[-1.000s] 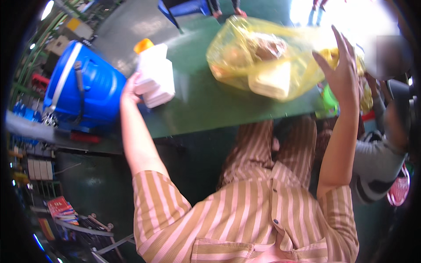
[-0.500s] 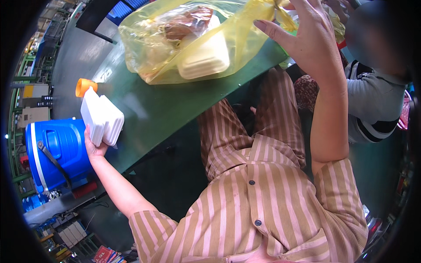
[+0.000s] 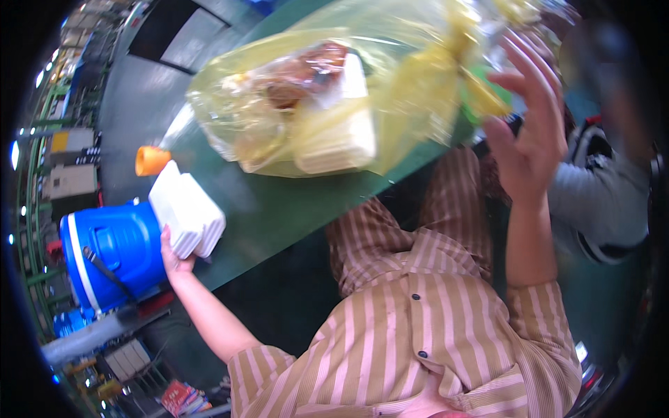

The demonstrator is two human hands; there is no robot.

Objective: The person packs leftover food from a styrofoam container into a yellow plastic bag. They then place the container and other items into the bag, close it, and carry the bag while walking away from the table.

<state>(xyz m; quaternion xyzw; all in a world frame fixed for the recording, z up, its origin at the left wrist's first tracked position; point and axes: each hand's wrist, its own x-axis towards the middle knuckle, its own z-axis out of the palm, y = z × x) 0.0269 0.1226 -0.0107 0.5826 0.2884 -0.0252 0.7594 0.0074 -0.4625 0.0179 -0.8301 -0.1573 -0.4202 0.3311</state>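
Note:
At the left end of the green table [image 3: 268, 226], my left hand [image 3: 177, 260] grips a pair of white foam food boxes [image 3: 187, 212], stood on edge against each other. My right hand [image 3: 527, 150] is raised at the right, fingers apart and slightly blurred, with nothing in it. Beside its fingers is the knotted neck of a see-through yellow plastic bag [image 3: 411, 94], which lies on the table. Through the bag show a pale foam box [image 3: 338, 143] and a reddish-brown item in clear wrap [image 3: 300, 78], whose kind I cannot make out.
A blue drink cooler [image 3: 122, 244] with a dark handle stands left of my left hand, an orange cup [image 3: 149, 161] just beyond the foam boxes. Close on my right sits a person in a grey sleeve [image 3: 603, 205]. Shelving lines the far left.
The view has shifted, so most things sit lower and further right. My right hand has come away from the bag's knot. My left hand still holds the foam boxes.

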